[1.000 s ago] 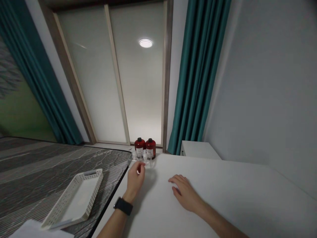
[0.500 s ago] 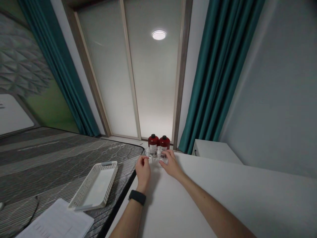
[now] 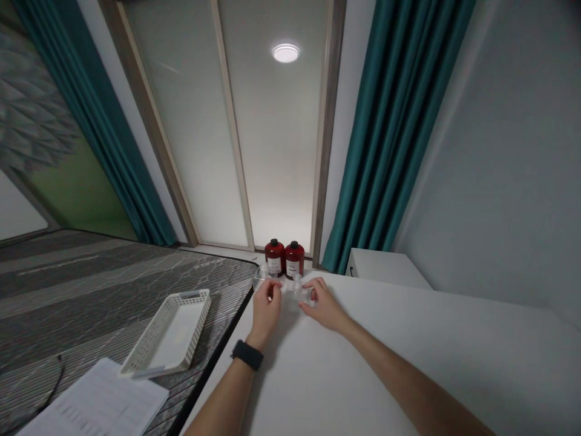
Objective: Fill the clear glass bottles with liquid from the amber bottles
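Observation:
Two dark red bottles with black caps and white labels, a left one (image 3: 275,259) and a right one (image 3: 295,260), stand side by side at the far end of the white table (image 3: 327,375). In front of them are small clear containers. My right hand (image 3: 323,304) is curved around a clear container (image 3: 298,289), thumb and fingers at its sides. My left hand (image 3: 267,301) has thumb and forefinger pinched together beside the clear items (image 3: 264,272); what lies between the fingertips is too small to make out.
On the grey patterned surface (image 3: 113,284) at left lie a white perforated basket (image 3: 170,336) and printed papers (image 3: 97,399). A white cabinet (image 3: 390,266) stands beyond the table, near teal curtains (image 3: 385,133).
My right hand has shifted slightly right with the clear container, away from the left hand. The left hand has moved up a little near the clear items. The camera view has also shifted slightly.

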Demonstrator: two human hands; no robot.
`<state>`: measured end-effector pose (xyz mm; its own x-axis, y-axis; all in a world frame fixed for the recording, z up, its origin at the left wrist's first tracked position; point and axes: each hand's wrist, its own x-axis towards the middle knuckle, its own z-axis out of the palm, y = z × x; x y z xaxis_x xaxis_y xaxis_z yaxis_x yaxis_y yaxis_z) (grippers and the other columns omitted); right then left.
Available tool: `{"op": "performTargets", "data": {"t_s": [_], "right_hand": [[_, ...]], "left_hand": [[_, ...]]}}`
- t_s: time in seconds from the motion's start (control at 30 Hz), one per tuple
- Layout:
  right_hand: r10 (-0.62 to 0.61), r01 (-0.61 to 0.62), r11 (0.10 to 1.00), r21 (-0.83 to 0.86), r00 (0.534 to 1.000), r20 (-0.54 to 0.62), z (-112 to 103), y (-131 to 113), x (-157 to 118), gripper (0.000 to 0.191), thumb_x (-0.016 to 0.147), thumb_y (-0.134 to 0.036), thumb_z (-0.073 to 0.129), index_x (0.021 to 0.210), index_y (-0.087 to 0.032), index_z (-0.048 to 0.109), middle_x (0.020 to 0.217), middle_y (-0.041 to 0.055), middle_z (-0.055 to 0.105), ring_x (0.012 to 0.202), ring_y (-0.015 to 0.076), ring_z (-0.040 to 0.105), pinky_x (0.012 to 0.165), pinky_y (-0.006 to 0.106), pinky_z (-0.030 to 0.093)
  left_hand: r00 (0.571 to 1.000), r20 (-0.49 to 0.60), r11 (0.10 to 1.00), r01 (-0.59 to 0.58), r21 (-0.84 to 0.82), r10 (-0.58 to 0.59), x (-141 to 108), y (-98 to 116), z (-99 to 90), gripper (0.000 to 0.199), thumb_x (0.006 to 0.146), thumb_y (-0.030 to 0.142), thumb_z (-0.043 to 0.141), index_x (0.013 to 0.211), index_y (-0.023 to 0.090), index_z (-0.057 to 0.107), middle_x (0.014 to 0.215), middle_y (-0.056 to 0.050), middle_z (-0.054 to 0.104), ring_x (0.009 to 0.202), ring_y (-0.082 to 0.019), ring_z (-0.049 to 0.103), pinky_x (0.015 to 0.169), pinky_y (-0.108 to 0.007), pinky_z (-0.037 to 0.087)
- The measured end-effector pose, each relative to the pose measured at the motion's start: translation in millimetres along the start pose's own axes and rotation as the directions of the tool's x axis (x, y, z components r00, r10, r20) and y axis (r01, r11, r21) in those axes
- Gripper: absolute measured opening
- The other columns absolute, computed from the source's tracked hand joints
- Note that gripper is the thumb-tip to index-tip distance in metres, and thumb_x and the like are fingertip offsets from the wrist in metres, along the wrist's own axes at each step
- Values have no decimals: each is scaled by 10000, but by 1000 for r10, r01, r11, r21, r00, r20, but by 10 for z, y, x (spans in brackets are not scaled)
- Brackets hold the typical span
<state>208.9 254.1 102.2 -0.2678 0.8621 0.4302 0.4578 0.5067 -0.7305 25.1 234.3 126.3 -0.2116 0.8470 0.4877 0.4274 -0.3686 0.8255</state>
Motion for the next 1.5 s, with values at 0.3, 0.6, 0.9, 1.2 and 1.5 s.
{"op": "performTargets", "data": {"t_s": [0.3,0.6,0.9,1.2,1.5], "right_hand": [[57,-54,998,-33,995,79,-736,-158,-1037,358,711,-106,663,994,-238,487,1038,22,466,801,160,531,764,316,502],[104,-105,994,28,994,30,-888,-213,-1448,338,830,-173,623,1147,-244,532,1180,82,537,1001,221,577,937,389,498],[241,-243,970,10,965,102,-913,-98,-1526,895,828,-210,665,1577,-266,179,1386,110,564,1337,282,475,1162,529,315],[141,-145,989,-20,979,-146,-994,-84,-1428,302,1015,-348,369,1094,-219,630,950,74,670,930,232,639,863,367,510],[58,-85,992,-95,964,-259,-938,-48,-1418,236,831,-141,369,649,-230,491,567,-35,461,539,153,483,548,265,363]], "left_hand": [[668,683,953,-259,-157,294,-509,454,177,418,900,328,635,1288,199,546,1192,-106,580,1101,-263,550,965,-389,470],[597,753,960,-210,-187,277,-671,492,330,517,861,318,716,1325,217,513,1195,-109,567,1111,-282,534,984,-419,453],[633,705,947,-249,-205,319,-698,482,341,419,927,298,622,1332,229,540,1334,-125,523,1268,-296,459,1118,-471,380],[632,717,948,-94,-305,293,-707,607,386,156,960,296,571,1062,205,645,1144,-91,622,1102,-246,583,1011,-376,459],[642,743,981,-92,-172,191,-869,391,511,780,778,248,770,1441,190,362,1378,-166,523,1251,-321,521,1098,-491,394]]}}
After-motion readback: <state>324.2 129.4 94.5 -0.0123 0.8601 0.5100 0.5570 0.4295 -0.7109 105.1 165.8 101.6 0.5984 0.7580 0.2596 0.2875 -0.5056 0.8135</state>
